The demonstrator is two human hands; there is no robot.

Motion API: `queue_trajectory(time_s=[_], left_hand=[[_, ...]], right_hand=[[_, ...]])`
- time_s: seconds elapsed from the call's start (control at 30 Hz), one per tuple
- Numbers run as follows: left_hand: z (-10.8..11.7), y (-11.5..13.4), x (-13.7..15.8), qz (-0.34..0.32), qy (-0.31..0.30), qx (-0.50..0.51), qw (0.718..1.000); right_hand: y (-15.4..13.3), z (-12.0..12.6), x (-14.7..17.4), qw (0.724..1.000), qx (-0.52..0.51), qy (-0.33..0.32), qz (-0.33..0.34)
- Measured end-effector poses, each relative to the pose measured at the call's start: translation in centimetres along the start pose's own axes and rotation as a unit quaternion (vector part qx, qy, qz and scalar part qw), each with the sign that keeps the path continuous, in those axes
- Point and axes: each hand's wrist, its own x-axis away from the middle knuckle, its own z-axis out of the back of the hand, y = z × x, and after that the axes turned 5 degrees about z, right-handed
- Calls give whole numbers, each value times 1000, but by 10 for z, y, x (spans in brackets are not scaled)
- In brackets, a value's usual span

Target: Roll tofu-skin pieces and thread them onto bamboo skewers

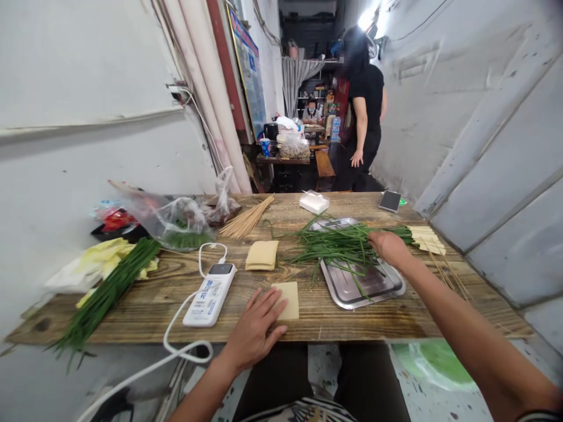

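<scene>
My left hand [258, 325] lies flat, fingers stretched out, over the left part of a thin square beige sheet [291, 302], perhaps tofu skin, near the table's front edge. Behind it sits a stack of similar sheets [262, 255]. My right hand [389, 247] is closed, its fingertips pinching green chives [336, 243]. These chives lie in a loose pile across a metal tray [360, 287]. Just right of that hand, beige sheets rolled around greens on skewers [426, 239] rest on the table.
A white power bank [211, 296] with a cable lies left of the sheets. Bare skewers [250, 217], a white box [314, 203] and a phone [390, 201] are farther back. Another chive bundle [112, 287] overhangs the wooden table [303, 331] at left. A person [367, 105] stands beyond.
</scene>
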Motion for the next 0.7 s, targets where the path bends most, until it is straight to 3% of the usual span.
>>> queue_trajectory(time_s=[0.2, 0.4, 0.57, 0.7], left_hand=[[4, 18, -17, -4, 87, 30, 996], [13, 42, -66, -5, 196, 41, 980], [19, 68, -127, -13, 222, 84, 971], [15, 98, -184, 6, 179, 128, 975]], right_hand=[[9, 16, 7, 1000, 9, 5, 12], [-1, 52, 24, 986, 97, 128, 31], [-15, 75, 40, 971, 143, 168, 87], [-17, 80, 51, 957, 158, 192, 148]])
